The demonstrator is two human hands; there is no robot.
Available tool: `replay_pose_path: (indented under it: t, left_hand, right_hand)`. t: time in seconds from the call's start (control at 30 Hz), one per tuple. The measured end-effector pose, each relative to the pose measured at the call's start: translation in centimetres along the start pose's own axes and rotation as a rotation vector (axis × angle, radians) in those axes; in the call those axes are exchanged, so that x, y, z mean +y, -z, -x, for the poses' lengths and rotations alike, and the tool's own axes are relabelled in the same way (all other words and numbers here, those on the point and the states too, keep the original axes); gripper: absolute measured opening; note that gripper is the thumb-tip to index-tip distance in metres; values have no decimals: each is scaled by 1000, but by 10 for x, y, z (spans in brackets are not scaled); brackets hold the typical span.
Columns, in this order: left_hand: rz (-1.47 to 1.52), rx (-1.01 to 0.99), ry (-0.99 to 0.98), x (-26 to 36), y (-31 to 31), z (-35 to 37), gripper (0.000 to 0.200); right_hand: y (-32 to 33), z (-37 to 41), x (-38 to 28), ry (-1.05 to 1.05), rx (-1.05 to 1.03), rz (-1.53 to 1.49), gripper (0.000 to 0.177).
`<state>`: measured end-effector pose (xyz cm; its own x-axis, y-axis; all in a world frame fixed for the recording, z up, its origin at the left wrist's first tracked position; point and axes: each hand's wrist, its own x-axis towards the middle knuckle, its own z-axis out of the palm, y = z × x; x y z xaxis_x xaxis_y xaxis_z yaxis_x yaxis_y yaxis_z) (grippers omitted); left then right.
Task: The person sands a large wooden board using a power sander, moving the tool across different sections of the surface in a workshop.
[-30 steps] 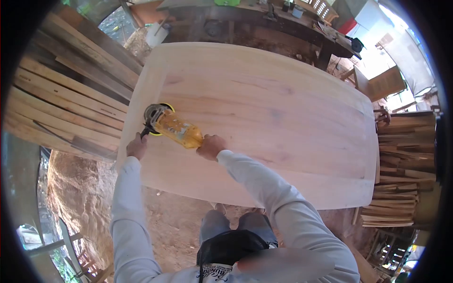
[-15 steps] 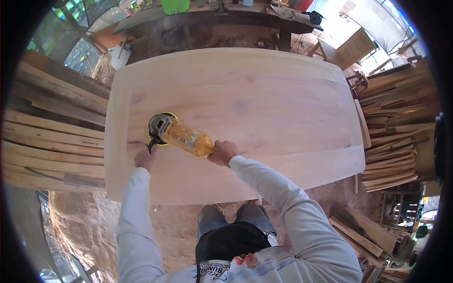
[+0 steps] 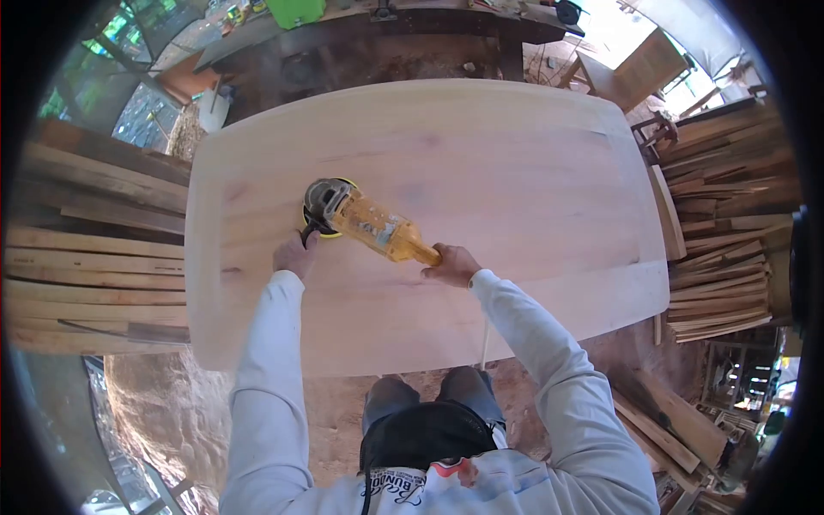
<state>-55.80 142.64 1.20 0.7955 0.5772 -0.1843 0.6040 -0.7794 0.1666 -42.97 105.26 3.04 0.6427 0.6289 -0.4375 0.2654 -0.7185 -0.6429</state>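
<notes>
A yellow power tool with a grey metal head and a round, yellow-edged disc rests on a large pale wooden tabletop, left of its middle. My left hand is closed round the black side handle by the tool's head. At the tool's rear end, my right hand grips the narrow yellow handle. The tool lies slantwise, its head up and to the left. Most of the disc is hidden under the head.
Long boards are stacked at the left, and thin wood strips at the right. Beyond the tabletop stands a workbench with a green container. A wooden chair is at the back right. Planks lie at the lower right.
The tool and both my hands have moved to the right and a little away from me across the tabletop. The view has shifted slightly. Both grips are the same.
</notes>
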Motion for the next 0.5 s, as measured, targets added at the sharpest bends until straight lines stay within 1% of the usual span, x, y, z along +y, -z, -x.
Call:
replay_pose_path:
  t: [0.1, 0.2, 0.23, 0.33, 0.43, 0.5]
  left_hand:
    - [8, 57, -6, 13, -8, -6, 63]
    - [-4, 4, 69, 14, -7, -9, 63]
    - [-5, 7, 64, 11, -6, -14, 64]
    - [15, -7, 59, 4, -3, -22, 64]
    - [63, -18, 42, 11, 3, -41, 65]
    - [83, -18, 42, 15, -3, -32, 64]
  right_hand:
    - [19, -6, 14, 16, -34, -79, 51]
    - [40, -20, 6, -109, -217, -222, 51]
    - [38, -27, 3, -104, -207, -264, 50]
    - [34, -39, -11, -156, -228, -242, 47]
    - [39, -52, -21, -207, -173, -38, 47]
    - [44, -43, -18, -222, -214, 23, 46]
